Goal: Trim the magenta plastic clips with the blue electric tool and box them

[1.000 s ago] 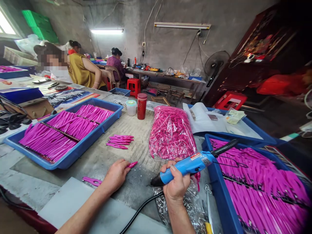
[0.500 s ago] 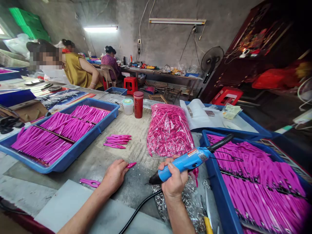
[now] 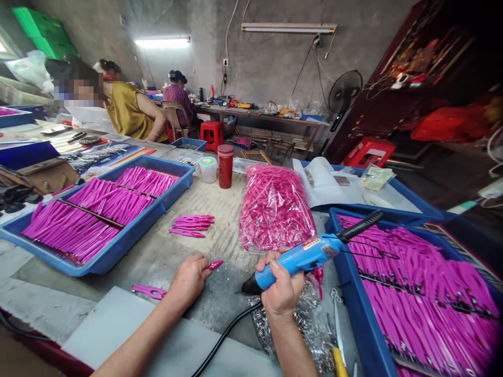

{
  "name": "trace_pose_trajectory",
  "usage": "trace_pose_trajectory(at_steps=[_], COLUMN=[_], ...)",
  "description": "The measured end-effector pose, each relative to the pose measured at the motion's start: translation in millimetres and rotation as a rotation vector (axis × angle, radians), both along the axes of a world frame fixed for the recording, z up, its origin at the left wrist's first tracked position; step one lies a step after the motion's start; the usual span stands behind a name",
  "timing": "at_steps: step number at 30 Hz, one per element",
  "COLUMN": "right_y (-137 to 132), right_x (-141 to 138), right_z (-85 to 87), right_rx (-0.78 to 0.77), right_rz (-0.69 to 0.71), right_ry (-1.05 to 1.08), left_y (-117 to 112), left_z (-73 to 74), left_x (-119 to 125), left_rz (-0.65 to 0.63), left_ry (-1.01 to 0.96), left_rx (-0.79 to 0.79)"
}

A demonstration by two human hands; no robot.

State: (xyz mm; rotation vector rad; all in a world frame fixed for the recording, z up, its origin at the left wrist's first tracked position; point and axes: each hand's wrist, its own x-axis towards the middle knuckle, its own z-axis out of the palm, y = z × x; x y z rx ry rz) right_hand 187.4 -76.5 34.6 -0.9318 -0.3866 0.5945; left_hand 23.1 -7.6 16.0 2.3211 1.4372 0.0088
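In the head view my left hand [image 3: 192, 277] is closed on a slim pink plastic piece [image 3: 215, 264], whose pointed tip sticks out past the fingertips. A blue electric screwdriver [image 3: 293, 261] with a black cord is gripped in my right hand [image 3: 283, 287], its black nose tilted down toward the grey mat. Beside my left wrist lies another pink piece [image 3: 149, 291] with an open slot. Tiny metal bits dot the mat between my hands. Under and behind my right wrist sits a clear bag of small metal parts [image 3: 271, 324].
Blue trays of pink pieces flank me, one at left [image 3: 106, 262] and one at right [image 3: 363, 319]. A large bag of pink parts [image 3: 277, 209], a red cup [image 3: 225, 167] and a small row of pink pieces [image 3: 191, 225] stand ahead. Scissors [image 3: 338, 324] lie right. Co-workers sit beyond.
Both hands keep their grips and stay in nearly the same place. The whole view has shifted slightly; the seated co-worker at left has moved a little.
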Motion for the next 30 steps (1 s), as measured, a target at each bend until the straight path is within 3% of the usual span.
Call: trace_pose_trajectory(at_steps=[15, 30], right_y=[49.3, 60.7], right_x=[-41.9, -49.1], right_z=[19.4, 11.3], right_rx=[0.055, 0.064], right_rz=[0.185, 0.229], right_ry=[-0.251, -0.332], left_y=[-6.9, -7.1], left_z=[-2.6, -6.2], left_x=[4.1, 5.6], left_rz=[-0.003, 0.001], left_ry=[0.073, 0.012], left_rx=[0.015, -0.01])
